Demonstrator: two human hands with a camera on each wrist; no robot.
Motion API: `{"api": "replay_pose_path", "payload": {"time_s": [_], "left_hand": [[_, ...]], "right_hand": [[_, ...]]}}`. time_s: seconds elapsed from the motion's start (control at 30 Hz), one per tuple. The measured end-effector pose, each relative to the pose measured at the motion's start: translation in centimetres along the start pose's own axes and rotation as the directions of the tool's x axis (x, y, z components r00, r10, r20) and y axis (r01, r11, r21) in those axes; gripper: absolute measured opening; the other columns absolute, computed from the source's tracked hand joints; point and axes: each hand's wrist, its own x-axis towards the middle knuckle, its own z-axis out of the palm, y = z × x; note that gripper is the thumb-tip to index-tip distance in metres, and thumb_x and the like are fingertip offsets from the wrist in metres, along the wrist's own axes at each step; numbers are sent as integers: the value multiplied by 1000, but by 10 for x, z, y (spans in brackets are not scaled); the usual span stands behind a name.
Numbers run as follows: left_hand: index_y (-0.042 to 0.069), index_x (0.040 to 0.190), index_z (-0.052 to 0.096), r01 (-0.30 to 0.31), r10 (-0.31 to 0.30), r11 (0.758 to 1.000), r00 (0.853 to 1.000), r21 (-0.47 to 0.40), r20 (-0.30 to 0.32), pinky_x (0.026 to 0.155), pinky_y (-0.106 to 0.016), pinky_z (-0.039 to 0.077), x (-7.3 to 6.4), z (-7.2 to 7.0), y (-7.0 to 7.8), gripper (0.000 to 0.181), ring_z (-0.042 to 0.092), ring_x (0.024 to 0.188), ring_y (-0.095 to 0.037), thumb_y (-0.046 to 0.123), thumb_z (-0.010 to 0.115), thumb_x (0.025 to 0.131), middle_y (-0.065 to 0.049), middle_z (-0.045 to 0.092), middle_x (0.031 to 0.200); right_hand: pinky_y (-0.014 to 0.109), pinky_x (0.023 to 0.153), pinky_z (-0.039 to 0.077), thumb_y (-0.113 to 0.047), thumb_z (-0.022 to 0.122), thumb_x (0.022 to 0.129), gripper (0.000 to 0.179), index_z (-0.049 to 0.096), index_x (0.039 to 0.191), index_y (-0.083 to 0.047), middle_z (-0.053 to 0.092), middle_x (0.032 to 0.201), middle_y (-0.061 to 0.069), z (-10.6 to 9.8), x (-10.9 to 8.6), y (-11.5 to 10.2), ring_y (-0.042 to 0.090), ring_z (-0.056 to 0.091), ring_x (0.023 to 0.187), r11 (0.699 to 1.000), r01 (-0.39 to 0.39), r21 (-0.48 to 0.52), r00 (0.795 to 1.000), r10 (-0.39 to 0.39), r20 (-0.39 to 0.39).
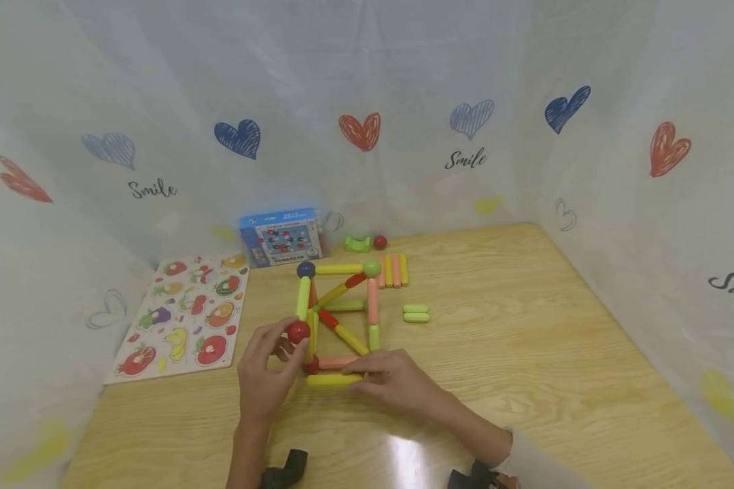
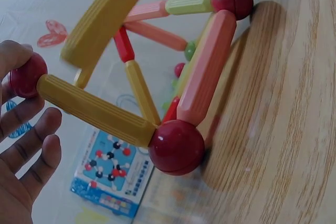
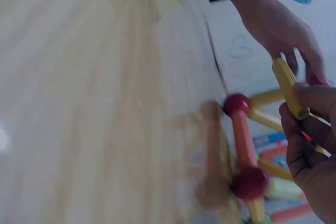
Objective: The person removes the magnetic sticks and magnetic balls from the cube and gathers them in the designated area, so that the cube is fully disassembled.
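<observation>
A frame of magnetic rods and balls stands on the table, with a dark blue ball (image 1: pixel 306 269) and a green ball (image 1: pixel 372 268) at its far top corners. My left hand (image 1: pixel 268 363) pinches a red ball (image 1: pixel 298 331) at the near upper left corner, joined to an upright yellow rod (image 2: pixel 97 109). Below it, another red ball (image 2: pixel 177 147) forms the lower corner, with a pink rod (image 2: pixel 208 66) running to a further red ball (image 2: pixel 232 0). My right hand (image 1: pixel 397 380) grips a loose yellow rod (image 3: pixel 287 86) by one end, its other end pointing toward my left hand.
Behind the frame are a blue box (image 1: pixel 281 238), a green curved block (image 1: pixel 357 243) and a spare red ball (image 1: pixel 380 242). Pink and yellow rods (image 1: pixel 395 270) and two short green rods (image 1: pixel 416 314) lie to the right. A fruit puzzle board (image 1: pixel 183 316) lies left.
</observation>
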Motion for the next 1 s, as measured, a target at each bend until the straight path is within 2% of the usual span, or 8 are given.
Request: {"api": "replay_pose_path", "payload": {"time_s": [0.17, 0.27, 0.4, 0.47, 0.57, 0.73, 0.9, 1.0], "left_hand": [[11, 124, 69, 2, -2, 1000, 1000, 14, -3, 65, -14, 48, 0, 0, 0, 49, 59, 77, -12, 1, 83, 79, -2, 64, 106], [12, 125, 69, 32, -32, 999, 999, 28, 13, 66, -13, 48, 1, -2, 2, 47, 58, 78, -10, 4, 83, 81, -1, 63, 107], [13, 126, 68, 58, -59, 998, 998, 33, 30, 68, -13, 48, 2, -5, 3, 46, 58, 80, -11, 8, 82, 83, 1, 62, 109], [13, 126, 68, 59, -60, 998, 998, 33, 33, 68, -13, 48, 2, -5, 2, 46, 58, 80, -11, 8, 82, 83, 1, 62, 110], [13, 127, 68, 49, -50, 998, 998, 38, 33, 68, -13, 48, 1, -4, 0, 47, 58, 80, -10, 7, 82, 83, 1, 62, 109], [12, 127, 68, 10, -10, 999, 1000, 36, 18, 67, -13, 48, -1, -2, -1, 49, 58, 78, -12, 3, 82, 81, -2, 63, 107], [12, 126, 68, -5, 5, 999, 1000, 32, -2, 67, -13, 48, -1, -1, 1, 49, 59, 77, -15, 2, 83, 80, -2, 63, 107], [12, 125, 69, 2, -2, 1000, 1000, 19, -2, 66, -14, 49, -1, 1, 1, 50, 60, 78, -16, 2, 84, 79, -2, 64, 108]], "right_hand": [[30, 69, 58, -10, 78, 87, 27, 76, 113, -13, 74, 105, -5, -41, -9, 10, 6, 65, 83, 1000, 16, -16, 998, -17, -61], [32, 73, 58, -19, 78, 88, 25, 76, 113, -17, 74, 102, -9, -67, -13, 16, 7, 65, 84, 997, -74, -38, 988, 68, -136], [31, 79, 57, -25, 77, 89, 29, 76, 116, -15, 74, 104, -4, -96, -12, 28, 14, 68, 91, 973, -221, 69, 936, 232, -266], [29, 77, 57, -24, 77, 90, 30, 75, 117, -11, 74, 106, 2, -108, -9, 37, 18, 69, 92, 965, -252, 77, 905, 263, -335], [27, 67, 57, -18, 77, 89, 29, 74, 115, -5, 75, 100, 8, -123, 1, 55, 20, 70, 84, 956, -281, -88, 876, 218, -431], [36, 65, 59, -6, 76, 89, 24, 73, 109, 5, 73, 94, 18, -140, 24, 86, 26, 69, 76, 874, -321, -364, 866, 115, -487], [38, 70, 58, -4, 72, 90, 21, 71, 107, 9, 69, 95, 21, -142, 43, 113, 29, 66, 81, 795, -383, -471, 884, 166, -438], [37, 71, 57, -6, 72, 91, 22, 70, 108, 8, 67, 97, 19, -141, 48, 123, 28, 65, 84, 764, -434, -478, 876, 233, -422]]}}
